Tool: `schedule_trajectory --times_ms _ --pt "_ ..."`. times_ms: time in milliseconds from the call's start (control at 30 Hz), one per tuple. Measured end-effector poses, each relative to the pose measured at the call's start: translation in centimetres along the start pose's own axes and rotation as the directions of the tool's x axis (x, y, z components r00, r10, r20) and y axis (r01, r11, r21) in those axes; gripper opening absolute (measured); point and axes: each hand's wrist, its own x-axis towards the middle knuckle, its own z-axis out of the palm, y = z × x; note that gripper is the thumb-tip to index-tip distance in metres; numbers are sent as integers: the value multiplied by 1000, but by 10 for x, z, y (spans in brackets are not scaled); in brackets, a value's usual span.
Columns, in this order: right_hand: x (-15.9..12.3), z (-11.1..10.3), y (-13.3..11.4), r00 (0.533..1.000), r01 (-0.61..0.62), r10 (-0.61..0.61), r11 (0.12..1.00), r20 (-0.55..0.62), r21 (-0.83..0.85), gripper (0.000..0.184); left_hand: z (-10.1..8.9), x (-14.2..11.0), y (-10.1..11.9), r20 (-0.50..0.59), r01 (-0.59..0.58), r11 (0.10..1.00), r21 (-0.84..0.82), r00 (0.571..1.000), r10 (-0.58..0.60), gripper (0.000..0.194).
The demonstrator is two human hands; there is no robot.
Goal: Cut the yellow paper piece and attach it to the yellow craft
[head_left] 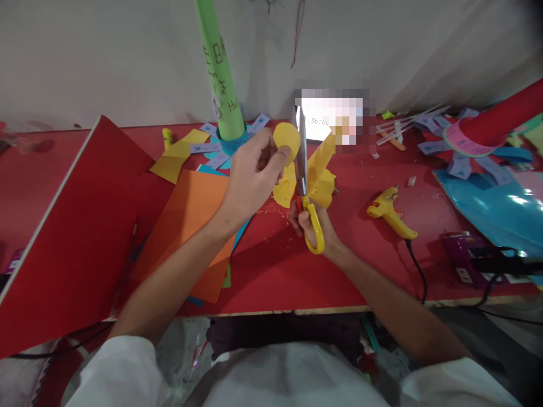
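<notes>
My left hand pinches a rounded yellow paper piece between thumb and fingers. Close to its right edge stand the blades of the scissors, pointing up and away from me. My right hand is closed around their yellow handles. Behind and below the blades, more yellow paper with curved edges lies on the red table. Whether the blades touch the held piece I cannot tell.
Orange sheets lie left, beside a tilted red board. A green paper tube stands behind. On the right are a yellow glue gun with its cord, a purple power box and a red tube. A lit screen leans at the wall.
</notes>
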Motion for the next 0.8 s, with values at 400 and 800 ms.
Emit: schedule_trajectory --times_ms 400,800 --pt "-1 0 -6 999 36 -39 987 -14 -155 74 -5 1 4 -13 161 955 -250 985 -170 33" --pt "-1 4 1 992 -80 65 986 105 147 76 -12 12 -5 -41 -115 993 -1 993 115 27"
